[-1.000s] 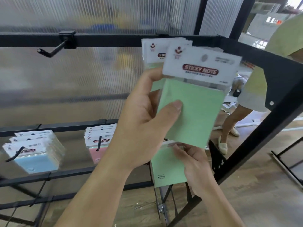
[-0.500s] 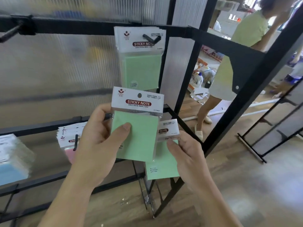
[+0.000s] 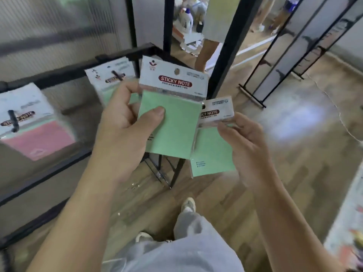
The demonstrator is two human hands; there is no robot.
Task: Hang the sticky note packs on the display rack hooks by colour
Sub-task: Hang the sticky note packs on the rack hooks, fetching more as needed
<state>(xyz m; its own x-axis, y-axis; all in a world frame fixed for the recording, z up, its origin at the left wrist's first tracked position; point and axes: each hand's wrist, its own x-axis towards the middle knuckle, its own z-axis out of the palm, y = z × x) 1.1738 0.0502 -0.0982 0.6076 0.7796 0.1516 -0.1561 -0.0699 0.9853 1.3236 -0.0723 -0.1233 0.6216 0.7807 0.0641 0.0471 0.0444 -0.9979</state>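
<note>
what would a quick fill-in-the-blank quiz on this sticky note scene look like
1. The left hand grips a sticky note pack whose pad is ____.
2. The right hand pinches a second pack, so the person holds ____ packs in all.
3. The hanging packs at far left, on a black hook, show a ____ pad in front.
4. The red label on the left hand's pack reads STICKY ____.

Missing words: green; two; pink; NOTE

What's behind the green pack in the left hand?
A second green pack, held by the right hand, sits partly behind the front pack; its label's first letters are covered. The fingertips of the left hand behind it are hidden.
</note>
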